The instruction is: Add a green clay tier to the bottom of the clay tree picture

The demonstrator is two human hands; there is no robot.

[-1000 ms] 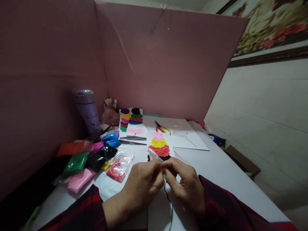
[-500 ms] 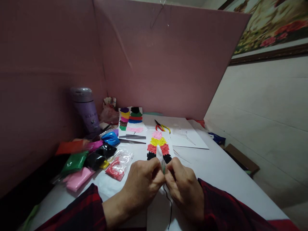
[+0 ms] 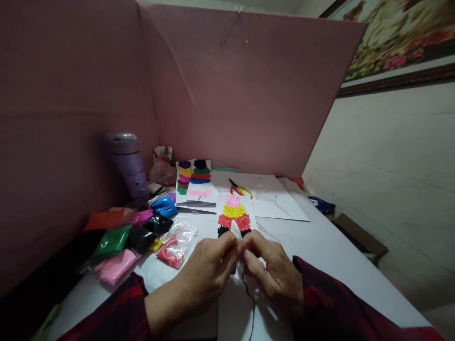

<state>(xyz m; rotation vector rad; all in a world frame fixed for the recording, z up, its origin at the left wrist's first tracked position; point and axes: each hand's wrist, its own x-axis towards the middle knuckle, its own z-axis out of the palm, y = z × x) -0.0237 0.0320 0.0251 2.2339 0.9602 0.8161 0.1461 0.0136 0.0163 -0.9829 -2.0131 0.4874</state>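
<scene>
My left hand [image 3: 208,267] and my right hand [image 3: 275,267] meet above the card's lower part, fingertips pinched together on a soft white piece [image 3: 235,228]. Its pointed end sticks up between the hands; whether it is tissue or thin plastic I cannot tell. Behind it lies a white card [image 3: 233,209] with textured bands in pink, yellow, coral red and black, the lowest partly covered by my fingers. A thin black cord [image 3: 252,303] trails down below my hands over the white sheet.
Several colourful bags of modelling clay [image 3: 142,239] lie on the left, near a purple tumbler [image 3: 130,166]. Two colour-banded cards [image 3: 194,177] lean at the back. Red-and-yellow-handled pliers [image 3: 241,190] rest on a white board [image 3: 291,210]. Pink panels [image 3: 231,94] enclose the back and left.
My right fingers have shifted slightly upward and loosened from a tighter curl. Less of the white piece stands above my hands, and the green patch on it is now out of sight.
</scene>
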